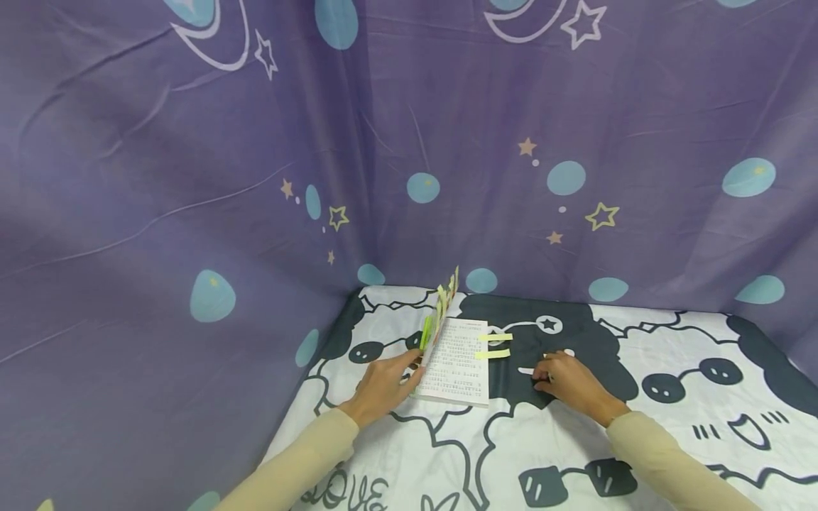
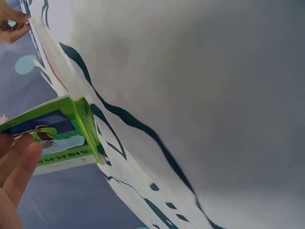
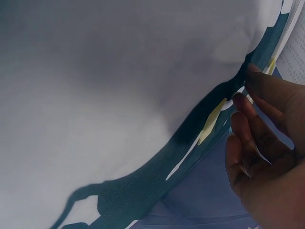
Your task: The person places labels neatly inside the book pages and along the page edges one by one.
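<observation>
An open book lies on the patterned cloth, its right-hand page flat and its left part raised upright. Pale yellow sticky tabs stick out past the right page edge, and more tabs line the raised part. My left hand grips the raised part near its lower left, thumb on the near side. In the left wrist view, its fingers lie against the illustrated green cover. My right hand is to the right of the book, apart from it, with fingers loosely bent and low over the dark print; nothing shows in them.
A black-and-white cartoon cloth covers the surface under the book. Purple curtains with moons, stars and blue ovals stand behind it and on the left, meeting at a corner beyond the book.
</observation>
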